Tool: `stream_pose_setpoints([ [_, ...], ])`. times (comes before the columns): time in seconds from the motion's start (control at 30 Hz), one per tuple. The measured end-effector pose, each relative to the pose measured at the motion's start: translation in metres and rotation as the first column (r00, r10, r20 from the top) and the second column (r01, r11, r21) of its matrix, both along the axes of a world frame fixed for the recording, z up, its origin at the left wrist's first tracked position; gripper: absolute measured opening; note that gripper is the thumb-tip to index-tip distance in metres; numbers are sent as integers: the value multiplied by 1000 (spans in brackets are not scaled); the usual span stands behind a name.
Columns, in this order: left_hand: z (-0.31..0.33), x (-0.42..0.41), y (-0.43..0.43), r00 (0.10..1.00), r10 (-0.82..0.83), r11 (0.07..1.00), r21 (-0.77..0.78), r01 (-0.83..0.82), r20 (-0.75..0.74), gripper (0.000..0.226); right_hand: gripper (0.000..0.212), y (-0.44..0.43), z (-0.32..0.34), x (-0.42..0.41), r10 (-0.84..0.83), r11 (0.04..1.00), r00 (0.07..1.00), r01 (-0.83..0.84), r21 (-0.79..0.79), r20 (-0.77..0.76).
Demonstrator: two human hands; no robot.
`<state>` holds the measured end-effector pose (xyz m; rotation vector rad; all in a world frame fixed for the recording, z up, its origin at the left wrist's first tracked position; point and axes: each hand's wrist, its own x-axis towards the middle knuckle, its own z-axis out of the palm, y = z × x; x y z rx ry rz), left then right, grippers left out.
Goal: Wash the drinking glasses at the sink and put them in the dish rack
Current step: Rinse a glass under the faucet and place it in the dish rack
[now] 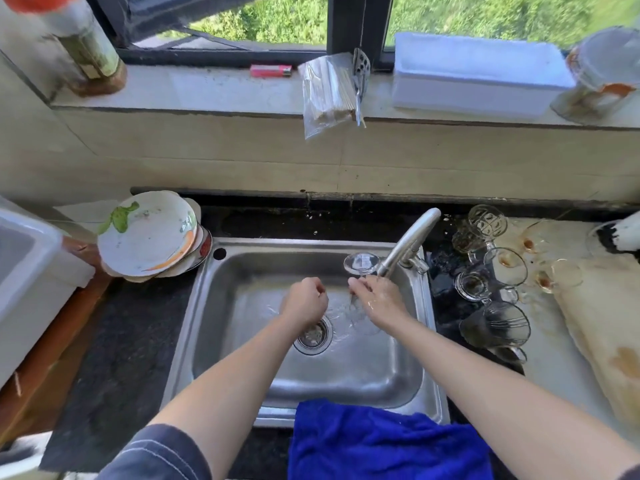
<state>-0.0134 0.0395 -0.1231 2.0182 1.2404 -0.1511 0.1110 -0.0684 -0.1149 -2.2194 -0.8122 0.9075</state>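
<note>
Steel sink (346,375) in the dark counter (114,341) under a window, I see my right hand (382,299) near the faucet (412,237), fingers closed round a stemmed glass (362,263), foot up, bowl down over the basin, my left hand (304,301) curled on nothing beside it, dirty glasses (505,266) on the counter right of the sink.

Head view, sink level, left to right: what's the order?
White bin → plate stack → left hand → right hand, gripping a stemmed glass → dirty glasses → stained beige cloth. Faucet left out: it overlaps the right hand.
</note>
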Motion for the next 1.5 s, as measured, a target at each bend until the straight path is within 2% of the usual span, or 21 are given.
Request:
stream_pose_setpoints([
  [0.17,25,34,-35,963,-267,962,60,265,30,21,36,-44,19,10,-139,990,990,140,7,-36],
  [0.33,60,67,-82,891,-445,892,128,433,89,21,43,-106,58,27,-319,936,948,317,154,-11],
  [0.6,129,125,-185,736,-670,708,381,594,97,20,35,-236,140,59,-544,785,839,502,361,17],
  [0.73,160,149,-263,668,-736,638,440,631,108,19,31,-328,169,68,-683,668,731,611,425,22],
  [1.03,184,189,-478,378,-920,378,507,775,108,22,30,-565,187,50,-893,416,448,776,475,49],
  [1.33,183,218,-680,-52,-991,18,509,861,124,21,34,-754,173,11,-983,176,139,899,401,120],
  [1.5,166,223,-785,-257,-962,-178,494,851,96,21,38,-840,162,-14,-984,-13,-74,935,354,160],
])
